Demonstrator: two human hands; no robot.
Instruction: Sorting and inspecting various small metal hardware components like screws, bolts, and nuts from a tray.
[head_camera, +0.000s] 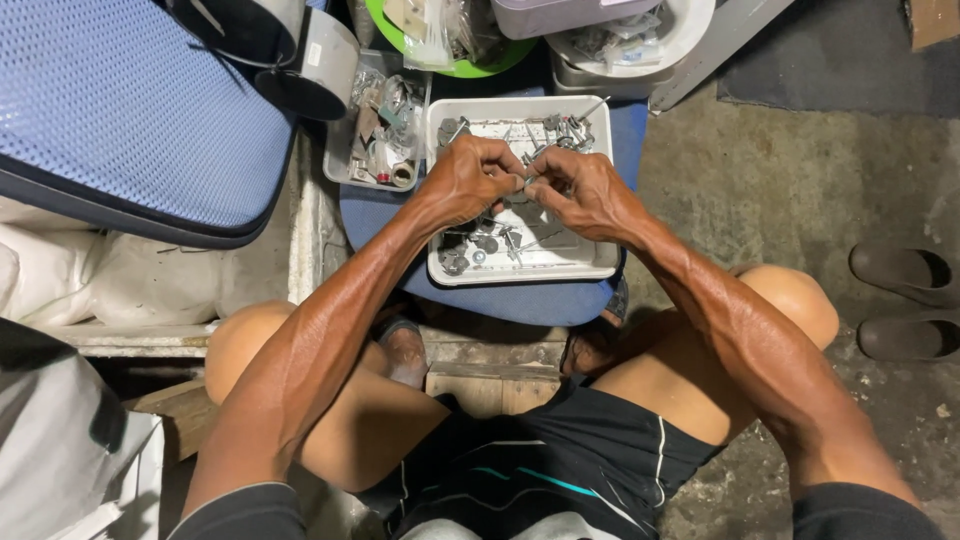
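The left hand (468, 180) and the right hand (580, 188) meet above a white rectangular tray (520, 272) that rests on a blue stool seat (520, 300). The fingertips of both hands are pinched together on one small metal part (527, 180) held between them; the part is too small to tell its kind. It sits just over the upper half of the tray, not touching the tray floor.

The tray holds loose small metal pieces (480, 245): washers, nuts and thin pins scattered along the lower left and across the top edge.

To the left of the white tray, touching it, stands a second, narrower tray (340, 165) filled with mixed hardware and a small roll of tape (403, 175). Behind both trays are a green bowl (470, 68) and a white basin (690, 30), each with clear bags inside.

A blue mesh cushion (120, 110) lies at the far left. Two dark sandals (905, 300) sit on the concrete floor (760, 180) at the right, well apart from the stool. The person's knees frame the stool on both sides.
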